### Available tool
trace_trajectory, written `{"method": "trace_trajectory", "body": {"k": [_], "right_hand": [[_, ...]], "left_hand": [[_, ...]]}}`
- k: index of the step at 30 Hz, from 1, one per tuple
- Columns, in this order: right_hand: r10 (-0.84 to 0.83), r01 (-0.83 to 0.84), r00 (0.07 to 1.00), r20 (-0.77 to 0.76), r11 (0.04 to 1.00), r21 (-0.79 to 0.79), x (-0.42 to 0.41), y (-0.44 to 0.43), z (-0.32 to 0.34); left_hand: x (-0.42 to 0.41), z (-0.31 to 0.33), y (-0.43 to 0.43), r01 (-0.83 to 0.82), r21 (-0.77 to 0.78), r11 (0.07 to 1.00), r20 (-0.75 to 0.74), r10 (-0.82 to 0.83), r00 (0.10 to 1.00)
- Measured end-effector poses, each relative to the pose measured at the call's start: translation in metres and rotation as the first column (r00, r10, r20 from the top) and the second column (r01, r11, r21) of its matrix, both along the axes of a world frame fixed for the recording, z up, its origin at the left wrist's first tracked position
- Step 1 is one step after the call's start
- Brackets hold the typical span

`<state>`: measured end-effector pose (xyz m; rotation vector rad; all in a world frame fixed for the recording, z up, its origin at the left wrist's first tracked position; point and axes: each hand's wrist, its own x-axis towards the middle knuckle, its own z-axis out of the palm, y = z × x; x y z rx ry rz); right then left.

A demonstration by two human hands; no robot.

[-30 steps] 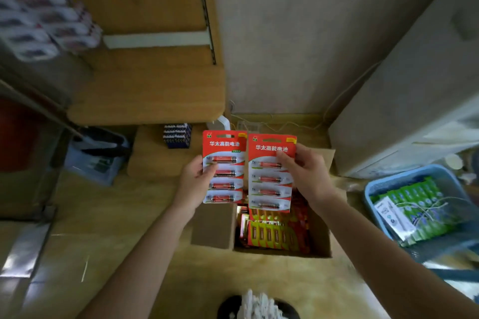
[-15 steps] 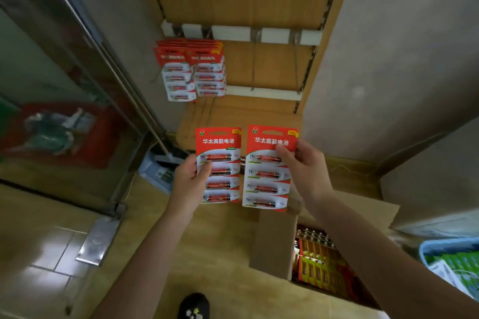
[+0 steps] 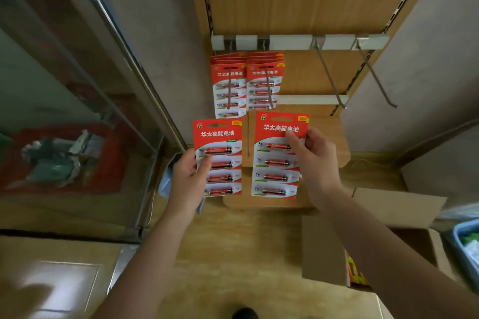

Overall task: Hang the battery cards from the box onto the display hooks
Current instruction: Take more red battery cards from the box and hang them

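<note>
I hold two red battery cards upright, each with four batteries. My left hand (image 3: 187, 176) grips the left card (image 3: 220, 145) by its left edge. My right hand (image 3: 315, 160) pinches the right card (image 3: 274, 163) at its right side. Above them, two stacks of hung battery cards (image 3: 246, 83) fill the two left display hooks under the white rail (image 3: 290, 42). Two bare hooks (image 3: 329, 77) slope down on the right. The open cardboard box (image 3: 326, 254) sits at lower right, its contents mostly hidden by my right arm.
A glass door with a metal frame (image 3: 129, 80) stands to the left. A low wooden shelf (image 3: 334, 142) lies under the hooks. A blue basket (image 3: 464, 243) is at the right edge. A grey wall panel (image 3: 427, 59) flanks the wooden back panel.
The view has swung from the box on the floor up to the hooks. Both hands have carried their cards upward and slightly apart, closer to the hung stacks.
</note>
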<state>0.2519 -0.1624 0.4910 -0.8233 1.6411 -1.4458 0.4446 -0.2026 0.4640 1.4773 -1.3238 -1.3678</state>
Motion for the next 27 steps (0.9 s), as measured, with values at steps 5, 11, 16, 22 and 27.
{"method": "trace_trajectory", "body": {"k": [5,11,16,22,27], "right_hand": [[-0.048,0.049,0.998,0.044,0.998,-0.029,0.004,-0.018,0.001],[-0.044,0.045,0.998,0.041,0.999,-0.024,-0.002,-0.029,-0.004],[-0.034,0.034,0.999,0.028,0.999,0.001,-0.006,-0.035,-0.01],[-0.015,0.015,1.0,-0.009,1.0,-0.006,-0.006,-0.038,-0.015],[-0.033,0.033,0.999,-0.008,0.999,-0.019,-0.004,-0.04,-0.018]], "left_hand": [[-0.004,0.008,-0.027,0.02,0.021,1.0,-0.035,-0.019,0.999],[-0.014,0.005,-0.036,0.069,0.043,0.997,-0.021,-0.068,0.997],[-0.018,0.003,-0.041,0.101,0.055,0.993,-0.018,-0.1,0.995],[-0.018,-0.002,-0.04,0.122,0.033,0.992,0.012,-0.123,0.992],[-0.02,-0.004,-0.048,0.064,0.026,0.998,0.01,-0.064,0.998]]}}
